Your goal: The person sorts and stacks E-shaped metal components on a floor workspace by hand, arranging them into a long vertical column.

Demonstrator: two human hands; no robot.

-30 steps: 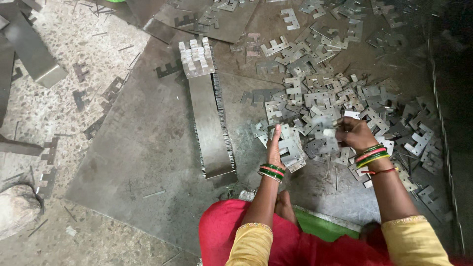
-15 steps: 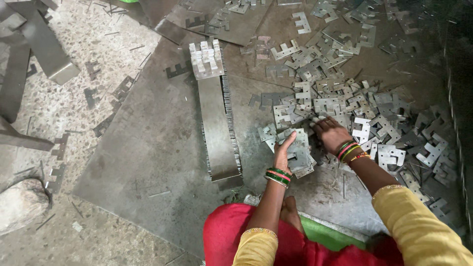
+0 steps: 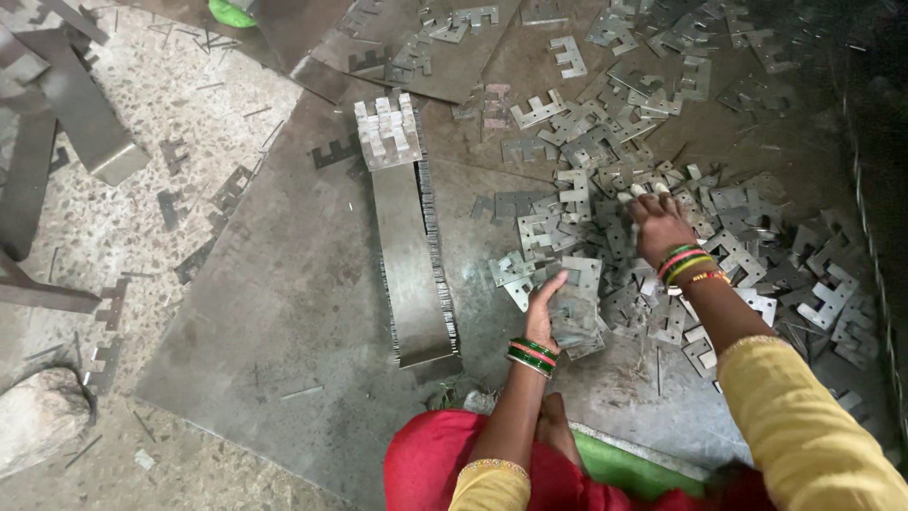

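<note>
- Left hand is closed on a small stack of flat metal plates, held edge-up on the metal sheet
- Right hand reaches into the loose pile of plates; fingers curled over them; whether it grips one, I cannot tell
- A long packed row of plates lies just left of the hands

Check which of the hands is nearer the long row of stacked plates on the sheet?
Left. The left hand rests on a small stack just right of the long row of stacked plates; the right hand reaches farther right into the loose pile.
</note>
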